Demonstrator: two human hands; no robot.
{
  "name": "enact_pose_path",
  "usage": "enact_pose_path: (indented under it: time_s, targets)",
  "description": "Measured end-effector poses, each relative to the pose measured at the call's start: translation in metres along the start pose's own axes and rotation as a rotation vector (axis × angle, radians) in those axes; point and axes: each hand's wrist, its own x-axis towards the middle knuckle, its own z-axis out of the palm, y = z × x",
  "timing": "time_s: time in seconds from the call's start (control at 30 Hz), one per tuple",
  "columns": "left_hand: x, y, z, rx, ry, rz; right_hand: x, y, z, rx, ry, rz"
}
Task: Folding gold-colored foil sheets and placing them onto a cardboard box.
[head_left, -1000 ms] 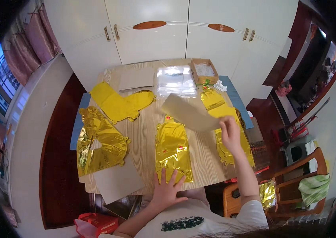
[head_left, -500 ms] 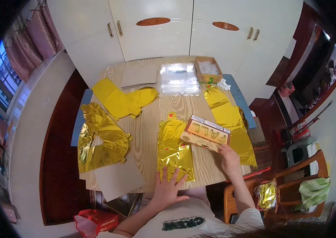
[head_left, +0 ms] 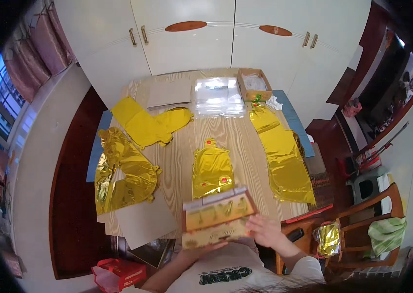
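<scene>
Above the table's near edge I hold a tilted printed card (head_left: 218, 215), brown and cream with pictures of golden shapes on it. My right hand (head_left: 264, 231) grips its right end, fingers over the front. Under its lower edge is my left hand (head_left: 205, 251), with most fingers hidden behind the card. Just beyond the card lies a flat gold foil balloon (head_left: 212, 168) with small red spots, its near part covered by the card. More flat gold foil balloons lie at the left (head_left: 123, 171), the far left (head_left: 150, 122) and the right (head_left: 284, 156).
At the back of the wooden table (head_left: 172, 171) are grey cardboard sheets (head_left: 169, 93), clear plastic bags (head_left: 219, 97) and an open cardboard box (head_left: 255, 85). Another cardboard sheet (head_left: 145, 222) overhangs the near left edge. A wooden chair (head_left: 382, 205) holding a gold packet (head_left: 329, 240) stands right.
The card has come toward me and left, off the right side of the spotted balloon. My left hand has left that balloon and moved under the card.
</scene>
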Motion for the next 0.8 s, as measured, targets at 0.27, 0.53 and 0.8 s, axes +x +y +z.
enact_pose_path:
  time_s: [0.27, 0.53, 0.8]
  targets:
    - [-0.056, -0.008, -0.096, -1.699, 0.483, -0.372, 0.018, -0.043, 0.015, 0.135, 0.068, -0.233]
    - [-0.072, -0.024, -0.115, -1.122, 0.642, -0.670, 0.019, -0.023, 0.034, 0.288, -0.201, 0.136]
    - [-0.094, -0.087, -0.143, -0.978, 0.847, -0.453, 0.054, 0.028, 0.064, -0.047, -0.163, 0.623]
